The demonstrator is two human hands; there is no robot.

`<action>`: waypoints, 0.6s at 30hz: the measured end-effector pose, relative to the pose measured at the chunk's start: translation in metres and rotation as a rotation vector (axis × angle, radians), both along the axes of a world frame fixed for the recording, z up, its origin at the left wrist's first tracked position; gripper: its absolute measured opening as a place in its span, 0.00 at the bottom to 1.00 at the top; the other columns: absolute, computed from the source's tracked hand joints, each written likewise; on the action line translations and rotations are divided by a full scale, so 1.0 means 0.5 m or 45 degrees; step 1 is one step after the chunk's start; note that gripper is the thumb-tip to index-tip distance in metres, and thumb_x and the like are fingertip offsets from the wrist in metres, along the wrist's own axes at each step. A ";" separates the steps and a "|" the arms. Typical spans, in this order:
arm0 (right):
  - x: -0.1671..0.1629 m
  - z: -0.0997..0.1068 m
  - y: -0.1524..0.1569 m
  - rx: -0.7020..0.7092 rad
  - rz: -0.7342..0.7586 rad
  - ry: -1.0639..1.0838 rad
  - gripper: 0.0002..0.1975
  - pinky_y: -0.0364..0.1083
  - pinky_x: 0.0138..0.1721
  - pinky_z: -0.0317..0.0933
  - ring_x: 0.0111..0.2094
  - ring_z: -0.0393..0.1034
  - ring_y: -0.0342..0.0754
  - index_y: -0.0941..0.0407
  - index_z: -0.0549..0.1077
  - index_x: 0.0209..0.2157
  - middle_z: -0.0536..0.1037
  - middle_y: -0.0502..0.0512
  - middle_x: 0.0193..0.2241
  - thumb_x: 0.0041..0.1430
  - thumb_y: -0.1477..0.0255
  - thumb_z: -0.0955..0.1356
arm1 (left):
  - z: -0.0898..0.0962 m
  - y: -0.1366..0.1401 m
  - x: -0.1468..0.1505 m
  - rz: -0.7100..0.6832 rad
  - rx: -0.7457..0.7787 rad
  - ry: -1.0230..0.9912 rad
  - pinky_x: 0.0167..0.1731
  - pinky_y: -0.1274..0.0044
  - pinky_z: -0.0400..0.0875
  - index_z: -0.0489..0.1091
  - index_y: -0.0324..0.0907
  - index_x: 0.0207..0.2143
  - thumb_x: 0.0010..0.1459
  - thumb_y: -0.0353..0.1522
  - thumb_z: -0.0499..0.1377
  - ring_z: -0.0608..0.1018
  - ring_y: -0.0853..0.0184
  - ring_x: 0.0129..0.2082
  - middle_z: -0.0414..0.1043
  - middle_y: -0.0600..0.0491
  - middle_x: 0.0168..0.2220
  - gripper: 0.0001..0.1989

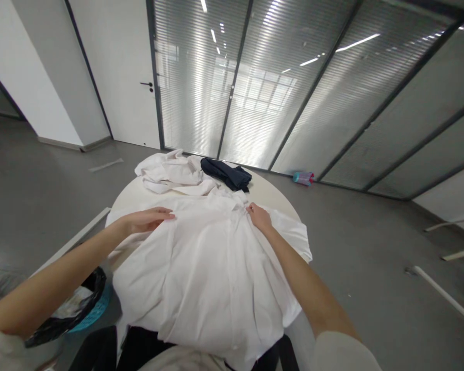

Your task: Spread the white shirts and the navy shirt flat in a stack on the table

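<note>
A white button-up shirt (201, 268) lies spread over a round table, its collar toward the far side and its lower part hanging over the near edge. Its button strip runs down right of the middle. My left hand (149, 219) rests on the shirt's left shoulder with fingers stretched out. At the right of the collar, my right hand (260, 216) is closed, pinching the shirt fabric. Beyond the collar lie a crumpled white garment (170, 171) and a folded dark navy garment (227, 173).
The round cream table (270, 193) stands before a glass partition (255, 93) and a white door (119, 67). At the lower left is a blue basket (95, 312) with a black bag liner. A small blue and pink basket (303, 178) lies on the floor by the partition.
</note>
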State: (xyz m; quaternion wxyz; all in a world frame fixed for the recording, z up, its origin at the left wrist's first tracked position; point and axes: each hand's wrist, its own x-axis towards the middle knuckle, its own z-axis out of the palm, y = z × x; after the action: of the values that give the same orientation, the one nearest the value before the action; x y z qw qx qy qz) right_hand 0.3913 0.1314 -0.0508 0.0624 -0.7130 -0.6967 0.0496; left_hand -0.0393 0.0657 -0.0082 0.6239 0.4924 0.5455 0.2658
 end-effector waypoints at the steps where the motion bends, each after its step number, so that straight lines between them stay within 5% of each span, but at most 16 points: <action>1: -0.004 0.003 0.001 -0.016 -0.016 0.004 0.16 0.48 0.45 0.61 0.48 0.73 0.54 0.53 0.71 0.47 0.79 0.60 0.46 0.72 0.61 0.57 | 0.001 -0.021 -0.009 0.034 -0.051 -0.080 0.41 0.75 0.76 0.76 0.42 0.40 0.37 0.42 0.75 0.80 0.59 0.43 0.78 0.47 0.41 0.27; 8: -0.066 0.039 0.065 -0.163 -0.110 0.110 0.32 0.52 0.48 0.63 0.51 0.72 0.60 0.58 0.75 0.44 0.78 0.67 0.48 0.69 0.49 0.52 | -0.019 -0.095 -0.028 0.044 -0.076 -0.180 0.39 0.77 0.76 0.74 0.43 0.48 0.41 0.37 0.75 0.80 0.62 0.41 0.77 0.48 0.41 0.30; 12: -0.113 0.028 0.058 -0.079 -0.139 0.130 0.23 0.49 0.47 0.63 0.52 0.71 0.57 0.58 0.69 0.52 0.76 0.66 0.51 0.72 0.59 0.53 | -0.021 -0.124 -0.038 0.145 -0.007 -0.110 0.40 0.78 0.74 0.72 0.44 0.49 0.43 0.44 0.73 0.78 0.63 0.42 0.75 0.48 0.42 0.31; 18: -0.129 0.015 0.004 0.227 -0.206 0.183 0.20 0.48 0.46 0.60 0.46 0.74 0.56 0.56 0.61 0.57 0.78 0.64 0.44 0.74 0.64 0.50 | -0.019 -0.192 -0.089 -0.171 0.073 0.282 0.24 0.80 0.64 0.74 0.43 0.40 0.43 0.55 0.67 0.71 0.68 0.27 0.70 0.55 0.28 0.30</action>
State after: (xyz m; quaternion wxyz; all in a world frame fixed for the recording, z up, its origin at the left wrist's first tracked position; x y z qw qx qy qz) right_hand 0.3267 0.1333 -0.0433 0.1791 -0.7530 -0.6323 0.0333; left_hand -0.0840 -0.0303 -0.0176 0.5619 0.5718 0.5691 0.1827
